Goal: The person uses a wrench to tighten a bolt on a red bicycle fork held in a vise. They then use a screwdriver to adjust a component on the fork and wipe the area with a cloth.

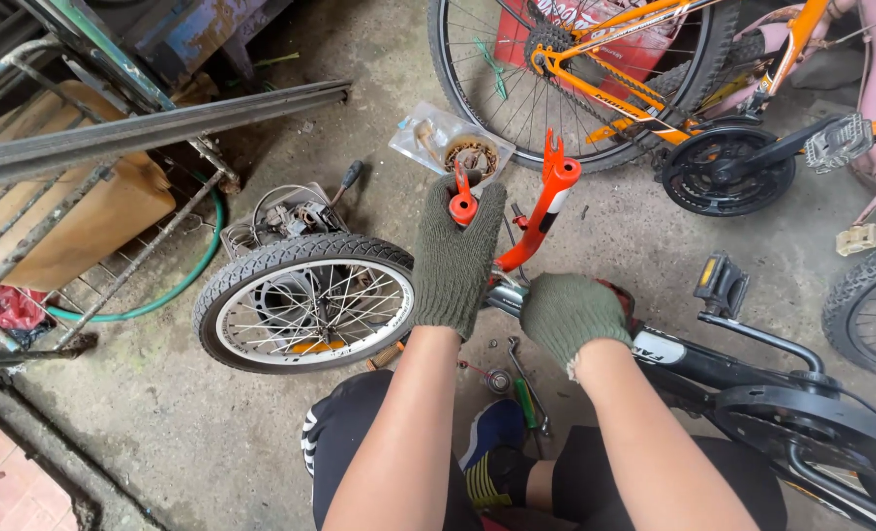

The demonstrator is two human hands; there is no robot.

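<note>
The person crouches over a small black bike frame [753, 379] lying on the concrete, its red-orange fork [546, 211] sticking up and away from them. The left hand [454, 258], in a green knit glove, is wrapped around one fork leg, fingers curled shut near its tip, so only the red end shows above the glove. The right hand [571, 313], gloved the same, is clamped down over the head of the frame where the fork meets it; what lies under that palm is hidden. To my eye the work is on the fork at the head tube, and doing it well means keeping the right hand firm on the frame so it does not roll, while the left steers the fork straight rather than levering it sideways. A loose small wheel [305, 303] lies just to the left of the left arm, near but apart from it. A green-handled screwdriver [526, 403] and a wrench [518, 359] lie on the floor between the knees, within easy reach. An orange bike [644, 84] stands behind, well apart from the hands.
</note>
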